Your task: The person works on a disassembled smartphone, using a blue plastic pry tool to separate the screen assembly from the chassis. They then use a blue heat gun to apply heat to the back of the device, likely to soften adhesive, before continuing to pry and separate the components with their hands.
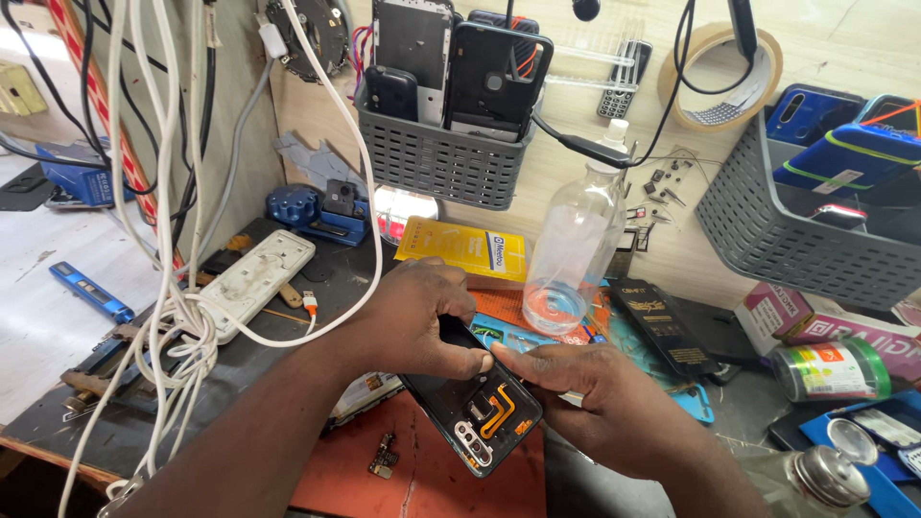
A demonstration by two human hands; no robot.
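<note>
gripping an opened phone back shell (477, 403) between them, both hands press on it just above the red mat (422, 470). the left hand (414, 321) wraps its upper end, thumb down; the right hand (604, 403) pinches its right edge. a clear bottle (571, 251) stands just behind the shell, a small circuit board (385, 455) beside it on the mat.

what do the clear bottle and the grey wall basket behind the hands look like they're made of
Clear bottle: looks like thin transparent plastic, glossy, with a little liquid showing through; glass can't be ruled out. Grey wall basket: moulded matte plastic, judging by its even grid of small holes.
</note>
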